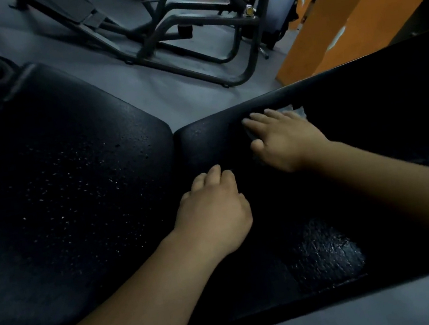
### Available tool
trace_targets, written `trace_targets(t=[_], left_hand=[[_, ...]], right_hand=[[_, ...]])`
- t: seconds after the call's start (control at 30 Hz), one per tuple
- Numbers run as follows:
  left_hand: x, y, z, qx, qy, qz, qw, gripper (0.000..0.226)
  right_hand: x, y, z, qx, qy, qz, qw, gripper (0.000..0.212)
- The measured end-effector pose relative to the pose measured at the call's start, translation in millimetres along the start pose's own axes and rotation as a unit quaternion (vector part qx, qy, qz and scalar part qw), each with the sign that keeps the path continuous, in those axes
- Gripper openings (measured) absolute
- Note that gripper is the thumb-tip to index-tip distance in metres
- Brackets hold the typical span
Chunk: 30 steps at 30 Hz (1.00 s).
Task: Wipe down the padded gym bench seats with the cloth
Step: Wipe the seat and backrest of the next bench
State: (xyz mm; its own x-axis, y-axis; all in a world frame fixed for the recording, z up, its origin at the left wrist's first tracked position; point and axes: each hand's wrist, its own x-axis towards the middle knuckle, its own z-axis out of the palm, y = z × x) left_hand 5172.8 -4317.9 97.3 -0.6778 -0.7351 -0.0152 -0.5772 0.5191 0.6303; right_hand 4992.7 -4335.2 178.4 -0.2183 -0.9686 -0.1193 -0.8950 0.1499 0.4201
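Two black padded seats meet at a narrow gap: the left seat (68, 171), speckled with droplets, and the right seat (204, 141). The right hand (285, 139) presses flat, its grip spread, on what seems one pale cloth (297, 113) near that seat's far edge. The left hand (213, 213) rests beside the gap, its grip loosely curled on nothing. Open grey floor (182, 91) lies beyond.

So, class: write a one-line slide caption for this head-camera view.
Right hand presses a pale cloth on one bench pad; left hand rests nearby; droplets speckle the neighbouring pad.
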Motion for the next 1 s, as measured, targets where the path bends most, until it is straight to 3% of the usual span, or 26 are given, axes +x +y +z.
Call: trace_targets(t=[0.07,0.2,0.3,0.4,0.57,0.67,0.77,0.93,1.0], left_hand=[[2,2,-2,0.019,-0.012,-0.005,1.000,0.053],[22,4,-29,0.144,-0.086,0.008,0.986,0.045],[35,-7,-45,0.205,-0.125,0.063,0.969,0.054],[41,-22,-47,0.211,-0.107,0.108,0.966,0.063],[49,-29,-39,0.167,-0.072,0.114,0.977,0.065],[54,-27,-36,0.150,-0.063,0.100,0.982,0.069],[54,-30,-38,0.125,-0.067,0.085,0.986,0.071],[48,-49,-48,0.139,-0.105,0.022,0.984,0.071],[46,-48,-56,0.191,-0.123,0.027,0.973,0.069]], right_hand=[[9,-14,3,-0.010,0.012,-0.006,1.000,0.064],[-18,-17,4,0.010,-0.032,-0.130,0.991,0.062],[11,10,-3,-0.003,-0.021,-0.044,0.999,0.062],[45,-8,0,-0.017,0.010,0.036,0.999,0.065],[39,-12,-6,-0.008,-0.047,-0.122,0.991,0.062],[73,23,-10,-0.038,-0.021,-0.041,0.998,0.058],[99,-3,-3,-0.024,-0.019,0.027,0.999,0.057],[38,-37,6,0.030,-0.046,-0.128,0.990,0.074],[45,-18,4,0.034,-0.059,-0.127,0.990,0.073]])
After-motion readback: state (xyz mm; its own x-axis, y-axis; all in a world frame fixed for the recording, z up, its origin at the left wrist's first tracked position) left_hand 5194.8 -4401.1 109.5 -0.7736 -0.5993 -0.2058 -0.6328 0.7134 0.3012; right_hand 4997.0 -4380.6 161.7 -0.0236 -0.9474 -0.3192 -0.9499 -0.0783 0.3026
